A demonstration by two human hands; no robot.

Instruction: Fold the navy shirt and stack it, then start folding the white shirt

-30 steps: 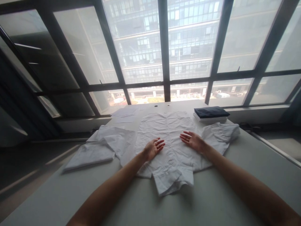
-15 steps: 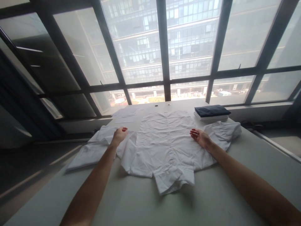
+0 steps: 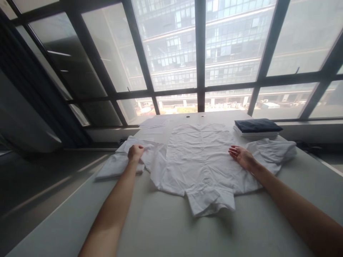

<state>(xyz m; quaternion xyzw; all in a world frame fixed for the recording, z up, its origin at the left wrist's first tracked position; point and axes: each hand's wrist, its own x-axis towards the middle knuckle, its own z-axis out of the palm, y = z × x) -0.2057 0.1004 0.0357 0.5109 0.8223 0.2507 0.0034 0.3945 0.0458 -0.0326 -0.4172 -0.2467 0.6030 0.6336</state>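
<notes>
A white shirt (image 3: pixel 199 157) lies spread out and wrinkled, its collar (image 3: pixel 210 201) toward me. My left hand (image 3: pixel 135 152) is closed at the shirt's left sleeve (image 3: pixel 154 153), and the cloth runs taut from the fingers toward the body of the shirt. Over the right part of the shirt, my right hand (image 3: pixel 242 157) is open, palm turned up and fingers loosely extended. Beyond its wrist the right sleeve (image 3: pixel 273 153) lies bunched. Folded white cloth (image 3: pixel 114 166) lies beneath and beside my left hand.
The white table (image 3: pixel 152 228) reaches to the large window (image 3: pixel 174 46). A folded dark blue garment (image 3: pixel 257 125) tops a white stack (image 3: pixel 254 134) at the back right. White papers (image 3: pixel 152 125) lie at the back left. A dark curtain (image 3: pixel 40 96) hangs on the left.
The view has turned left, so the scene sits farther right. My left hand has drawn leftward from the shirt's body, fingers now closed on the sleeve. My right hand stays open over the shirt.
</notes>
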